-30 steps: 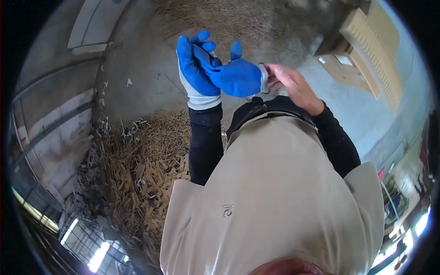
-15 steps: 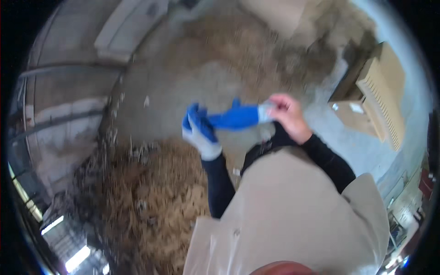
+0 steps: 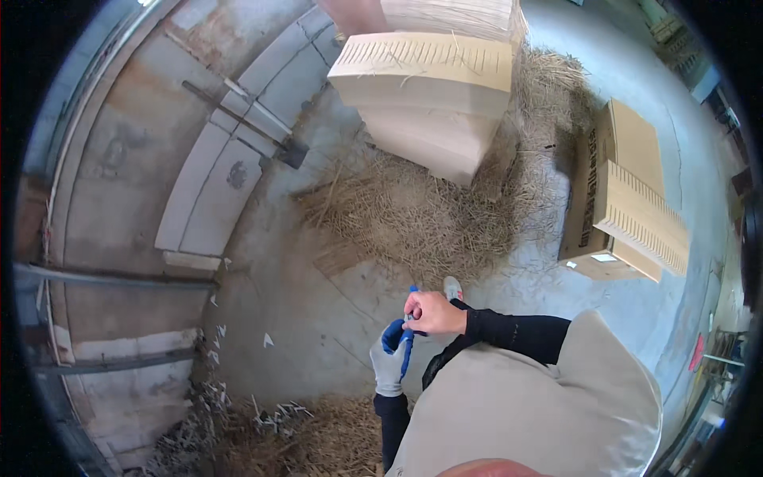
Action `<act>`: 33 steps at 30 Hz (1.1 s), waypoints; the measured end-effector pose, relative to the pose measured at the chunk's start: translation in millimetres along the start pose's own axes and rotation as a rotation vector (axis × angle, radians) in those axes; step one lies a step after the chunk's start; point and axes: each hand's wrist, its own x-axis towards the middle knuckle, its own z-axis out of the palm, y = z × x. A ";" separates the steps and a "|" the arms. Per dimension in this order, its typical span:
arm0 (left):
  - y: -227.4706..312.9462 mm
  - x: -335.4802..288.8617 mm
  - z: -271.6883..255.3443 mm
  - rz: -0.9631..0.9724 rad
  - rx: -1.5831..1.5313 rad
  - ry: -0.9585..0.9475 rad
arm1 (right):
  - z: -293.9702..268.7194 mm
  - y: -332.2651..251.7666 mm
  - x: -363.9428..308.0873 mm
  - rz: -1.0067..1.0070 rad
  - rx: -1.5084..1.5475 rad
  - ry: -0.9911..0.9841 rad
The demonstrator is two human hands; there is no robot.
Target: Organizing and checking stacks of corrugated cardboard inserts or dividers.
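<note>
Glove [image 3: 407,351] tight in bare right hand [image 3: 435,312]; gloved left hand [image 3: 389,358] curled alongside, hold impossible to tell

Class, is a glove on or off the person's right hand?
Off: the right hand is bare to the black sleeve, while the left hand wears a blue-and-white glove.

This space is an industrial workshop or warehouse area, identified by the following features. The floor is bare grey concrete [image 3: 302,350], stained and cracked. Ahead of where I stand, a bulky stack of tan cardboard with a slotted edge [image 3: 421,75] rises beside a broad heap of narrow brown offcut strips [image 3: 429,211]. At right sits a tan cardboard carton with dark print [image 3: 584,215]. At left runs a stained, unfinished grey wall [image 3: 119,183] with a grey horizontal metal rail [image 3: 119,276].
</note>
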 end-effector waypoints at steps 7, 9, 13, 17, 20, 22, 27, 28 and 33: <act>48.2 94.5 -15.6 0.183 0.178 -0.184 | -14.9 -9.7 90.9 -0.069 -0.024 0.117; 60.1 118.8 -18.2 0.244 0.226 -0.217 | -14.8 -8.7 111.5 -0.071 -0.038 0.196; 60.3 172.6 -21.2 0.318 0.162 -0.159 | -7.2 -17.7 144.0 -0.019 -0.017 0.311; 53.8 223.2 -49.8 0.364 0.419 -0.265 | 6.9 -22.4 165.8 0.121 -0.043 0.328; 22.3 254.5 -92.9 0.073 0.041 -0.360 | 39.4 -27.0 179.2 0.132 -0.028 0.403; 13.0 267.7 -104.7 -0.128 -0.076 -0.443 | 53.3 -23.5 178.1 0.198 -0.063 0.461; 10.4 287.7 -115.1 -0.024 0.145 -0.596 | 86.7 -9.0 182.0 0.349 -0.161 0.585; 11.7 294.6 -120.2 -0.029 0.182 -0.636 | 85.5 -17.9 180.5 0.355 -0.138 0.596; 14.0 328.6 -134.7 -0.003 0.301 -0.774 | 27.1 -180.9 179.6 -0.135 -0.057 0.522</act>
